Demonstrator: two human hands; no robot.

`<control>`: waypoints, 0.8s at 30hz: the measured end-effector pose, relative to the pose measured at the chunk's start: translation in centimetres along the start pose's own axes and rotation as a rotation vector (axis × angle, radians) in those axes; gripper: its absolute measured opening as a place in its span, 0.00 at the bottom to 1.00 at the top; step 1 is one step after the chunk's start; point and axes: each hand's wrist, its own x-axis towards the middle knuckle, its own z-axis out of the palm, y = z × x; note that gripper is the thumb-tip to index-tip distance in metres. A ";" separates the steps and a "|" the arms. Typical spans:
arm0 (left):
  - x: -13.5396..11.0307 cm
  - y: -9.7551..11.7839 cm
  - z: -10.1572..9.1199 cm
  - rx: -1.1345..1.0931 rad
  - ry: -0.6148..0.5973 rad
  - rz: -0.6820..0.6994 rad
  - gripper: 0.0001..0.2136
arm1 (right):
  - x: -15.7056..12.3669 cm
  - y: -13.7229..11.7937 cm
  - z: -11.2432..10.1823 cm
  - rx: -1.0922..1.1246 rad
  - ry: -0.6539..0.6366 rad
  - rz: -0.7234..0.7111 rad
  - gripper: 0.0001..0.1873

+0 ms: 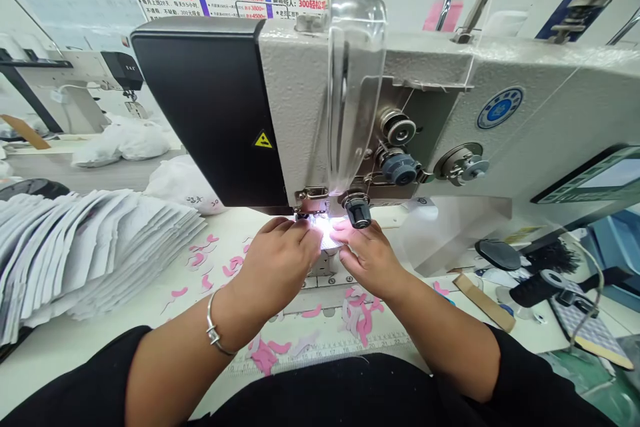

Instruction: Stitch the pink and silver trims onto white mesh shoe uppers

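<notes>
Under the head of a sewing machine [310,107], a small whitish piece of material [329,239] lies in the bright lamp light by the needle. My left hand [285,257] is at its left side, fingers bent and pressed together near the presser foot. From the right, my right hand [367,255] reaches in with thumb and fingers closed at the piece's edge. Glare and the machine head hide the needle and most fingertips. Pink curved pieces [361,313] lie scattered on the table around both hands.
A fanned stack of white sheets [100,253] stands at the left, near a white bag [180,183]. Thread spools [537,287], a brown strip [484,302] and a patterned sole-shaped piece [590,327] lie right. A ruler [340,351] runs along the front. Another sewing machine [80,90] stands behind.
</notes>
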 end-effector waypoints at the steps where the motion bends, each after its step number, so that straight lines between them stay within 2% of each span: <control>1: -0.2 -0.1 0.4 -0.015 0.044 0.000 0.02 | 0.0 0.0 0.1 0.007 0.001 -0.002 0.16; 5: -0.9 -0.2 1.9 -0.081 0.193 -0.013 0.05 | -0.2 0.3 0.3 0.013 0.012 -0.017 0.16; 8: -1.0 0.0 2.3 -0.105 0.239 -0.038 0.07 | -0.2 0.4 0.4 0.026 0.020 -0.026 0.15; 14: -1.0 0.4 2.3 -0.138 0.258 -0.099 0.06 | -0.2 0.4 0.4 0.018 0.033 -0.030 0.15; 20: -1.4 0.4 2.5 -0.187 0.307 -0.216 0.05 | -0.2 0.3 0.3 0.021 0.021 -0.010 0.16; 24: -1.3 0.4 1.8 -0.174 0.242 -0.161 0.06 | -0.1 0.2 0.2 0.007 0.023 -0.017 0.15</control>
